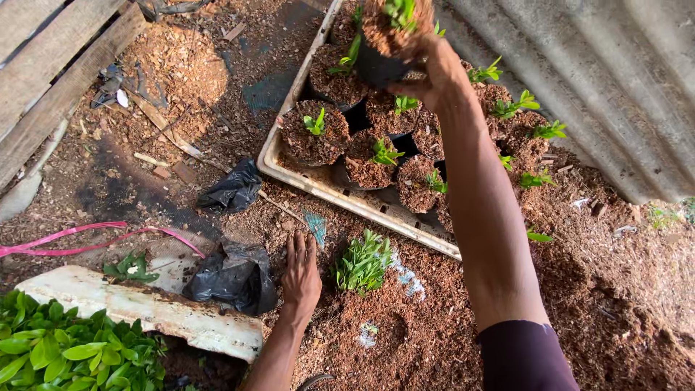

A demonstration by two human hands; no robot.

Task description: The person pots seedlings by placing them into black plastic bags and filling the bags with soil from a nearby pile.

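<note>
Potted seedlings (316,134) in tray (269,161); bags (233,190) left of it; loose cuttings (362,262) just before; metal sheet (601,72) right.

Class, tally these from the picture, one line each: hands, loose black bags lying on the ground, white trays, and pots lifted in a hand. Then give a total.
Hands: 2 (left hand, right hand)
Black bags: 2
White tray: 1
Pot held up: 1
Total: 6
</note>
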